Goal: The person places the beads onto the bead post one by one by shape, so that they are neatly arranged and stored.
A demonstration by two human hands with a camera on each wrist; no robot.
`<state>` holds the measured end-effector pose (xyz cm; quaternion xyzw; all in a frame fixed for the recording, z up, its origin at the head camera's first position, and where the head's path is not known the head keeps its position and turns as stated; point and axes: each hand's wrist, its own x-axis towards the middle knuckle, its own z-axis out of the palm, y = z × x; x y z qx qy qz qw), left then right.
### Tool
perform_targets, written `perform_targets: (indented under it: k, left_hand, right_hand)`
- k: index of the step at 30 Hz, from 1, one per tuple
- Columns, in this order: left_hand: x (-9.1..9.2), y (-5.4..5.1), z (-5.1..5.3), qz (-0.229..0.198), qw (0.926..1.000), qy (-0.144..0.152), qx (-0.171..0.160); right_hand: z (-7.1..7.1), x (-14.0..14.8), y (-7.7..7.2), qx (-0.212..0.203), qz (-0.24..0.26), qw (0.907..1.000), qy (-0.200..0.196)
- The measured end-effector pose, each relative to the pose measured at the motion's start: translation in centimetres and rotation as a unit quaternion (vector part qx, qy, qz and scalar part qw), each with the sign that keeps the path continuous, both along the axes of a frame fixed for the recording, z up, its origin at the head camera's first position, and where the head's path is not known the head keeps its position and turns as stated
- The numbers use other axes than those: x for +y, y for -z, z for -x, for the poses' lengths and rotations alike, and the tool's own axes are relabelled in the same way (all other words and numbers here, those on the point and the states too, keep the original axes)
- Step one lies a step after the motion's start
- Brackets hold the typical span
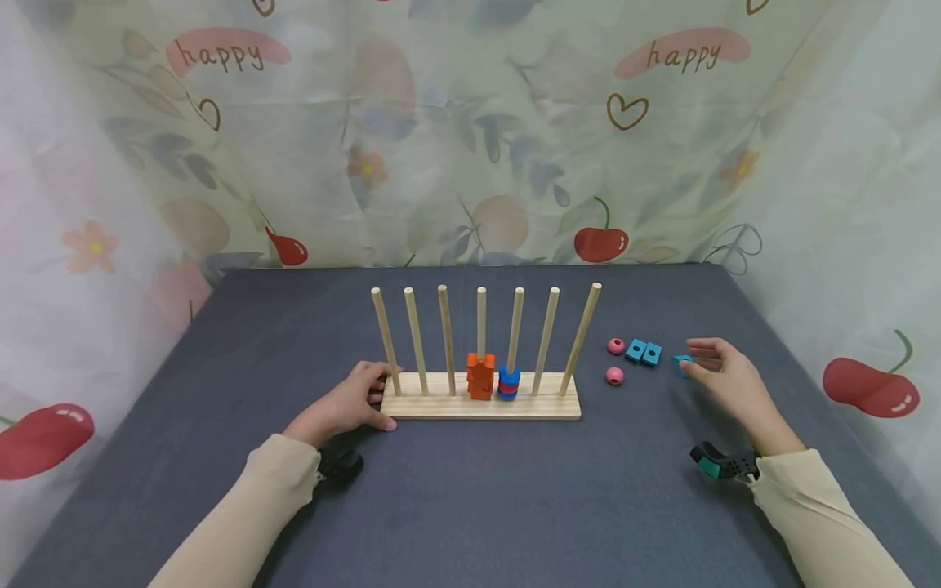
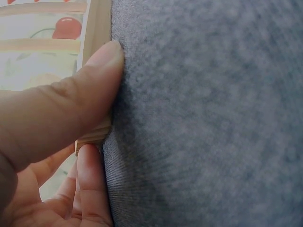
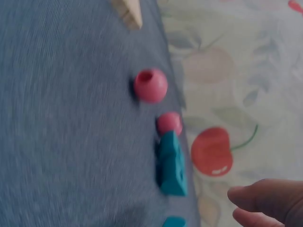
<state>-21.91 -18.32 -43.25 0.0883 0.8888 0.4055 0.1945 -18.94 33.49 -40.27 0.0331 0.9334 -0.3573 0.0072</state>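
Note:
A wooden base with several upright pegs stands on the dark table. Its left end is gripped by my left hand, thumb along the front edge and fingers at the end. Orange pieces are stacked on the middle peg; beside them a blue and red stack sits on another peg. Over on the right, my right hand hovers by a single blue block, fingers relaxed. In the right wrist view that block lies apart from the fingers.
Two blue blocks lie side by side between the base and my right hand. Two pink beads rest just left of them. Behind the table hangs a printed cloth, which also borders both sides.

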Motion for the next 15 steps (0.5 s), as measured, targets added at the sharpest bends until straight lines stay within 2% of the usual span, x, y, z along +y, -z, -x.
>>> perform_targets:
  k: [9,15]
  left_hand:
    - [0.0,-0.2,-0.2,-0.011,0.9999,0.003,0.002]
    - [0.0,-0.2,-0.2,-0.011,0.9999,0.006,0.003]
  right_hand:
    - [1.3,1.9,1.6,-0.031,-0.033,0.9989,0.014]
    - [1.5,2.1,2.1,-0.048,-0.029,0.9982,0.019]
